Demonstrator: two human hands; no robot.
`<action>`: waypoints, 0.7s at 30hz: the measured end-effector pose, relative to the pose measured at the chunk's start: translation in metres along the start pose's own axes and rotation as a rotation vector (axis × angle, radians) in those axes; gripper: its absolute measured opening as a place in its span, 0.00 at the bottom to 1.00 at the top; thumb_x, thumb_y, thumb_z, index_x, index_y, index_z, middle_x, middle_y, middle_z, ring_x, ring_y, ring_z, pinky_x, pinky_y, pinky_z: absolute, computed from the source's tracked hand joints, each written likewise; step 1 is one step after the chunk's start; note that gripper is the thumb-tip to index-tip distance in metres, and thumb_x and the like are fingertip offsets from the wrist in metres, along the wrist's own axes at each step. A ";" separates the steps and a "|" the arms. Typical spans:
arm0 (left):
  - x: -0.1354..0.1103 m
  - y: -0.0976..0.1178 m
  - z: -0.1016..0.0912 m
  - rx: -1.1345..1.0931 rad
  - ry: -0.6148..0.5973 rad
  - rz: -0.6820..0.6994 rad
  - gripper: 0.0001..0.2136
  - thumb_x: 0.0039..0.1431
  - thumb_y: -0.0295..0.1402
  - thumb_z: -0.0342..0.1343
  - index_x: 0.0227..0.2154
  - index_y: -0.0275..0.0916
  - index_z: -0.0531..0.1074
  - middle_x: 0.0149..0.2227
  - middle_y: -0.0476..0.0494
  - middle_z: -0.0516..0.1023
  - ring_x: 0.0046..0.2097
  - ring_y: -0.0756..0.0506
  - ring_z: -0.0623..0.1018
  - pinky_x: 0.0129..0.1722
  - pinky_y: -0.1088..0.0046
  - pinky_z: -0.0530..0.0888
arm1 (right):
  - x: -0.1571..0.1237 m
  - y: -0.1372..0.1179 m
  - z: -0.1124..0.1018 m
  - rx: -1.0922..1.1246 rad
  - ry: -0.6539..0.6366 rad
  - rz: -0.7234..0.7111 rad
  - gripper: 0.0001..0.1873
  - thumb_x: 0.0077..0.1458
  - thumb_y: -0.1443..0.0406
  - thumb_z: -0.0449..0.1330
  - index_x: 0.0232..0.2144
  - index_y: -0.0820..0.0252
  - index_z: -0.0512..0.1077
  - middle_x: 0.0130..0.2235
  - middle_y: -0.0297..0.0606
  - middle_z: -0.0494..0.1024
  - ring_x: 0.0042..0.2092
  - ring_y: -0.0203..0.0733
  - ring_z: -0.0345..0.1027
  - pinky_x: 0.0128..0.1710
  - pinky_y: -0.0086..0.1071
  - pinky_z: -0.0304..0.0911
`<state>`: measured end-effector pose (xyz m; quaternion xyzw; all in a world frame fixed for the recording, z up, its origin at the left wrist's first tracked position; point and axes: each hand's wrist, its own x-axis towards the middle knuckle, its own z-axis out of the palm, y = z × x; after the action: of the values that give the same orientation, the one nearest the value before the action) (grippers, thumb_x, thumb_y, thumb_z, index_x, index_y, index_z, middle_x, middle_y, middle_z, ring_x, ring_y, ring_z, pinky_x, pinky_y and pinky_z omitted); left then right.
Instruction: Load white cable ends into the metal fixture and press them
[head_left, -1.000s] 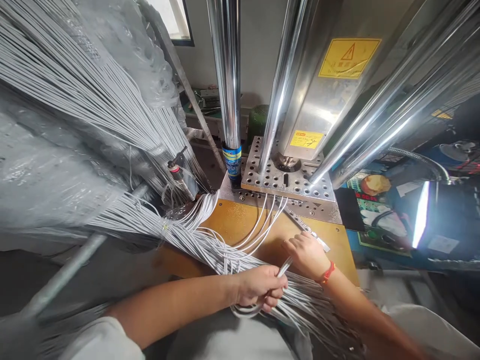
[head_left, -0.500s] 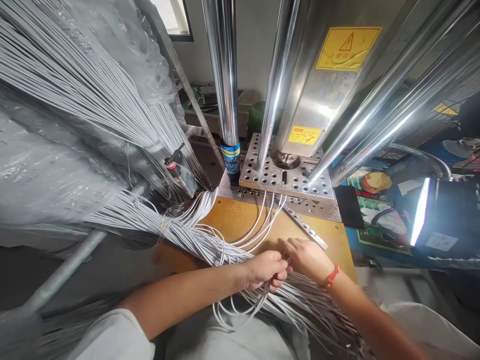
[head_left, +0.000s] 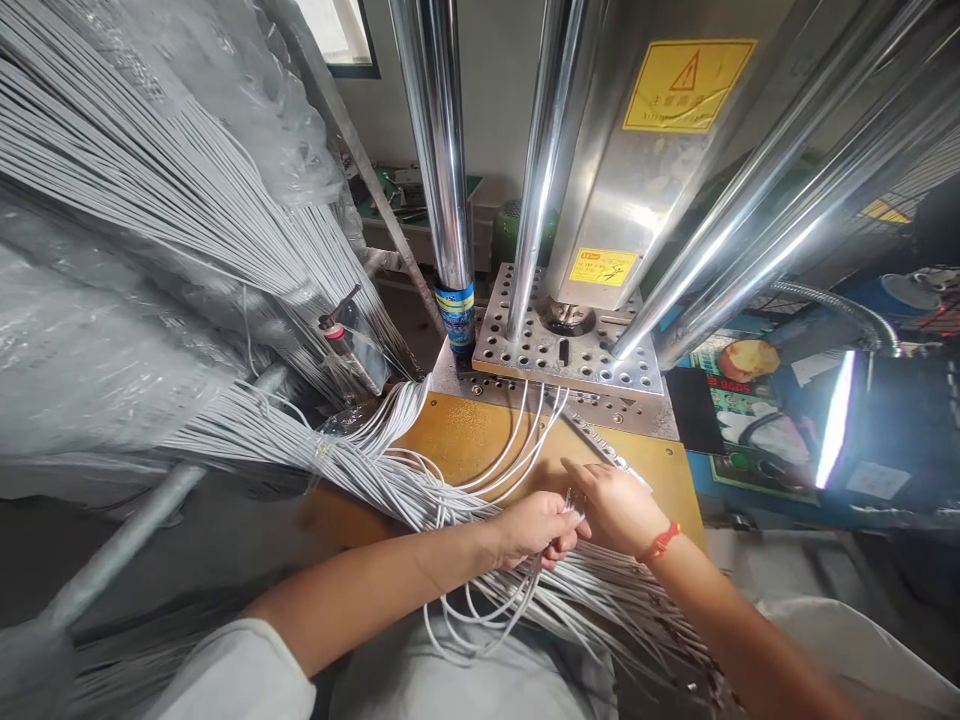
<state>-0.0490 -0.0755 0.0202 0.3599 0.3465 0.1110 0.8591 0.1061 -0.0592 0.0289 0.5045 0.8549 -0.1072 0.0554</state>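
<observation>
My left hand is closed around a few thin white cables that loop down below it toward my lap. My right hand, with a red band on the wrist, meets it and pinches the cable ends between thumb and fingers. Both hands hover over the yellow-brown work plate in front of the press. Several cables run from the plate into the perforated metal die block.
A big bundle of white cables fans in from the left over plastic wrap. Chrome press columns rise behind the plate. A metal strip lies on the plate's right side. A lamp and control panel sit at right.
My left hand moved up from my lap to meet the right hand, bringing the cable ends forward. The cable loops now hang lower. The camera tilted slightly.
</observation>
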 end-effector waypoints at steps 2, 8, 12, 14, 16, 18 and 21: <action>0.002 0.000 0.000 0.015 -0.011 -0.003 0.14 0.51 0.43 0.50 0.29 0.34 0.62 0.15 0.58 0.58 0.15 0.59 0.55 0.16 0.80 0.53 | 0.002 -0.001 -0.004 0.071 -0.039 -0.067 0.28 0.42 0.72 0.52 0.50 0.67 0.62 0.37 0.45 0.73 0.39 0.42 0.67 0.38 0.32 0.61; 0.010 0.004 -0.006 -0.077 0.095 0.149 0.13 0.51 0.42 0.50 0.29 0.35 0.62 0.15 0.59 0.55 0.15 0.59 0.52 0.15 0.81 0.49 | -0.001 0.020 0.003 0.101 0.233 0.124 0.29 0.50 0.70 0.49 0.56 0.67 0.53 0.37 0.43 0.72 0.37 0.39 0.65 0.38 0.30 0.59; 0.018 0.007 -0.012 0.024 0.203 0.152 0.13 0.51 0.42 0.50 0.30 0.34 0.63 0.16 0.57 0.59 0.15 0.59 0.53 0.15 0.81 0.48 | -0.015 0.045 0.017 -0.089 0.290 0.466 0.21 0.51 0.59 0.52 0.43 0.69 0.65 0.33 0.47 0.70 0.35 0.46 0.64 0.35 0.35 0.59; 0.024 0.008 -0.014 0.069 0.269 0.154 0.13 0.52 0.41 0.49 0.31 0.33 0.64 0.18 0.56 0.61 0.14 0.59 0.53 0.14 0.80 0.47 | -0.022 0.050 0.024 -0.050 0.193 0.476 0.12 0.52 0.62 0.50 0.34 0.66 0.67 0.31 0.45 0.70 0.33 0.44 0.65 0.33 0.33 0.58; 0.029 0.009 -0.015 0.097 0.290 0.149 0.14 0.52 0.41 0.49 0.32 0.33 0.65 0.18 0.56 0.61 0.14 0.59 0.52 0.15 0.80 0.46 | -0.026 0.050 0.028 0.028 0.165 0.496 0.10 0.53 0.65 0.47 0.31 0.65 0.66 0.30 0.43 0.70 0.33 0.43 0.65 0.32 0.32 0.57; 0.033 0.011 -0.017 0.105 0.277 0.112 0.15 0.52 0.42 0.50 0.34 0.33 0.66 0.17 0.56 0.59 0.15 0.59 0.52 0.15 0.80 0.46 | -0.027 0.047 0.027 0.193 0.172 0.532 0.11 0.53 0.62 0.48 0.32 0.64 0.65 0.30 0.42 0.71 0.32 0.42 0.65 0.31 0.31 0.57; 0.036 0.014 -0.017 0.104 0.307 0.034 0.16 0.51 0.43 0.51 0.34 0.33 0.67 0.17 0.56 0.58 0.16 0.59 0.52 0.16 0.79 0.47 | -0.027 0.043 0.025 0.672 0.149 0.503 0.17 0.51 0.53 0.48 0.30 0.63 0.64 0.28 0.38 0.71 0.29 0.38 0.64 0.28 0.29 0.57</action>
<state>-0.0334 -0.0406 0.0025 0.3885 0.4727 0.1610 0.7744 0.1568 -0.0680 0.0050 0.6936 0.6245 -0.3265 -0.1496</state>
